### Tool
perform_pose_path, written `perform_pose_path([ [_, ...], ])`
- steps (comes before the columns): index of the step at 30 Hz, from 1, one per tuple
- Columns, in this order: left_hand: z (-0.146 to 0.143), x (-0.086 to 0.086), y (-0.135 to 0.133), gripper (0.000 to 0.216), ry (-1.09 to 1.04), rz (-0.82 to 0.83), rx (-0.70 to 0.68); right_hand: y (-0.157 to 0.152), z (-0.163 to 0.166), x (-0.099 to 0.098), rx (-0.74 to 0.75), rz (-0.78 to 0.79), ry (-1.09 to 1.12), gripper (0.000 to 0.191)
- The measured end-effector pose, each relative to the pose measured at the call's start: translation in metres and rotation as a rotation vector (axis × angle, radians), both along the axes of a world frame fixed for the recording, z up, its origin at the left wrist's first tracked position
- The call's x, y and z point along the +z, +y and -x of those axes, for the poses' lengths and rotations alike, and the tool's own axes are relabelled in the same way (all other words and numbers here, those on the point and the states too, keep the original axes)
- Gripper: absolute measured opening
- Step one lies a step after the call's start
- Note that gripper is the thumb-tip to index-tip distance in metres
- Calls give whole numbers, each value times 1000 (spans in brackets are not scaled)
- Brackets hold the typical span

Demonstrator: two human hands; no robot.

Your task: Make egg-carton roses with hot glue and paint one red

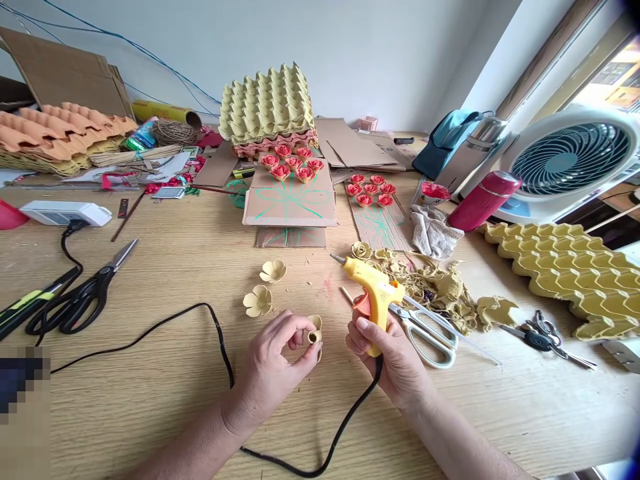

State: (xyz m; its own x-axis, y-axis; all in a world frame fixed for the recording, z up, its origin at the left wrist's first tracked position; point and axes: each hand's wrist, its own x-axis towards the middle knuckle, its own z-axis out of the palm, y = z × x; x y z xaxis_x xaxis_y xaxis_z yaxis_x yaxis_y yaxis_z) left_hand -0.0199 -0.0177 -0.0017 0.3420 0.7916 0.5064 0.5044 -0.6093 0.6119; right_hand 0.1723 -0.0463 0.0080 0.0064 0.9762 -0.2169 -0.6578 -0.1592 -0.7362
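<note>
Between the thumb and fingers of my left hand is a small rolled tan piece of egg carton, its round open end facing me. Part of a tan petal shape shows behind it, mostly hidden by the fingers. My right hand is wrapped round the handle of a yellow glue gun, its nozzle pointing up and left, away from the rolled piece. A black cord runs from its handle across the table. Just beyond my left hand lie two tan egg-carton flower cups, one nearer and one farther.
White-handled scissors, carton scraps and keys lie to the right. Black scissors and a power strip are left. Red flowers sit on cardboard at the back, before stacked egg trays. A fan stands far right.
</note>
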Motion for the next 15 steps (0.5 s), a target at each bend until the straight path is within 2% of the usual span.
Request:
perform_pose_path([
  [4,1,1,-1,18,-6,-10,-2,0,0,0,14,18,-22,39],
  [12,0,1,-1,19,-23,-21,1,0,-5,-4,20,7,-52,33],
  [15,0,1,-2,19,-25,-17,0,0,-4,-1,15,4,-74,40],
])
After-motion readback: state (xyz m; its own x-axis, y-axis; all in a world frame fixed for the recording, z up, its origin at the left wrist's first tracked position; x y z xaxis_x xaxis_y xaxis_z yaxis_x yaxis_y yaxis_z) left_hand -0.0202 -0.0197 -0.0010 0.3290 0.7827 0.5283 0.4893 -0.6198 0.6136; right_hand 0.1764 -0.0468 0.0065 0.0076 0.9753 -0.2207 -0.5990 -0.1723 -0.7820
